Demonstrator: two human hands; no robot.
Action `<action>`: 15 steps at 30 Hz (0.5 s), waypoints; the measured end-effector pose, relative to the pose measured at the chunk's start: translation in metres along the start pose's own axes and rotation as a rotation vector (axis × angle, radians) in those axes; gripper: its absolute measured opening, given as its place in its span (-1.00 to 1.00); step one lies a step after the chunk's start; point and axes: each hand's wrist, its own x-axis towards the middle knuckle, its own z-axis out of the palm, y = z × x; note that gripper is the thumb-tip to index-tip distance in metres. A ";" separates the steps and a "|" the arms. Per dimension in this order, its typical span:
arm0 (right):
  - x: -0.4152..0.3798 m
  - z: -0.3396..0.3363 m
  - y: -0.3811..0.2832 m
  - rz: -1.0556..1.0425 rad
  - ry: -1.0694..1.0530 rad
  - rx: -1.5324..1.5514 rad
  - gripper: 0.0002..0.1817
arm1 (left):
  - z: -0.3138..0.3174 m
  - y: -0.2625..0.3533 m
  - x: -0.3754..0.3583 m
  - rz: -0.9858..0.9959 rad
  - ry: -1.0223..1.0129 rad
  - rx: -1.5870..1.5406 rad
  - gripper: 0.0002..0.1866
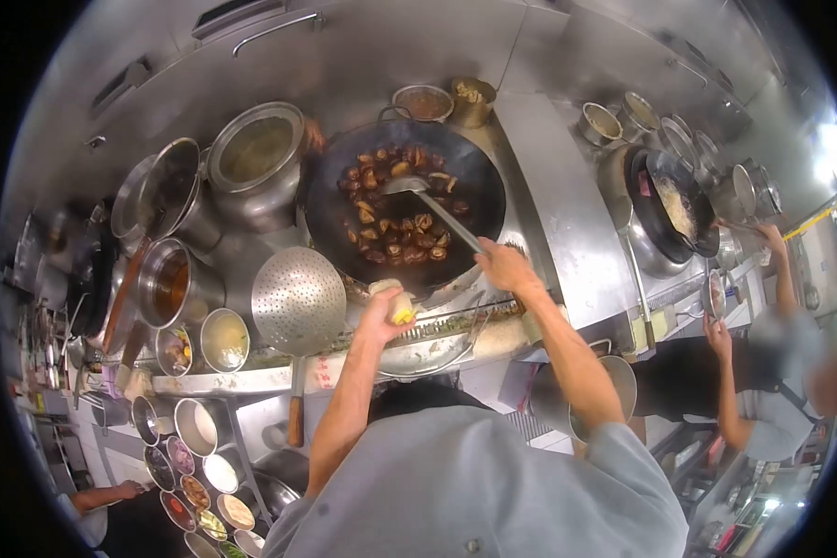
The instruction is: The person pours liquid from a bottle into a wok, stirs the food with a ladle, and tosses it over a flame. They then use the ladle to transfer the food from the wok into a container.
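My right hand (510, 267) is wrapped round the long handle of a metal ladle (454, 223). The ladle's bowl rests among glossy brown pieces of food (409, 246), perhaps mushrooms, in a large dark wok (479, 177). At the wok's near rim, my left hand (381, 316) is closed on a folded whitish cloth (395, 302) with a yellow patch. Whether the cloth grips the rim or a handle there is hidden. Left of the wok lies a round perforated strainer (298, 293) with a wooden handle, close to my left forearm.
Lidded and open metal pots (172, 284) crowd the left side. Bowls of ingredients (221, 472) stand lower left, near another person's hand (126, 491). Behind the wok are two containers (474, 98). At right, a co-worker (781, 372) handles a second wok (670, 200).
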 end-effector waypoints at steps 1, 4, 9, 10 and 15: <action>0.003 0.004 -0.005 -0.002 0.004 0.010 -0.57 | 0.002 0.001 -0.001 0.006 0.005 0.008 -0.72; -0.008 0.012 -0.004 -0.043 -0.079 0.063 -0.54 | 0.008 0.002 -0.007 -0.022 0.000 0.013 -0.70; -0.063 -0.028 0.023 -0.052 -0.158 -0.087 -0.52 | 0.018 -0.004 -0.014 0.031 0.078 0.002 -0.76; -0.071 -0.035 0.023 0.023 -0.151 -0.116 -0.53 | 0.018 -0.007 -0.016 0.030 0.076 0.009 -0.76; -0.109 -0.055 0.039 -0.072 0.013 0.082 -0.57 | 0.004 -0.030 -0.028 0.058 -0.048 -0.077 -0.91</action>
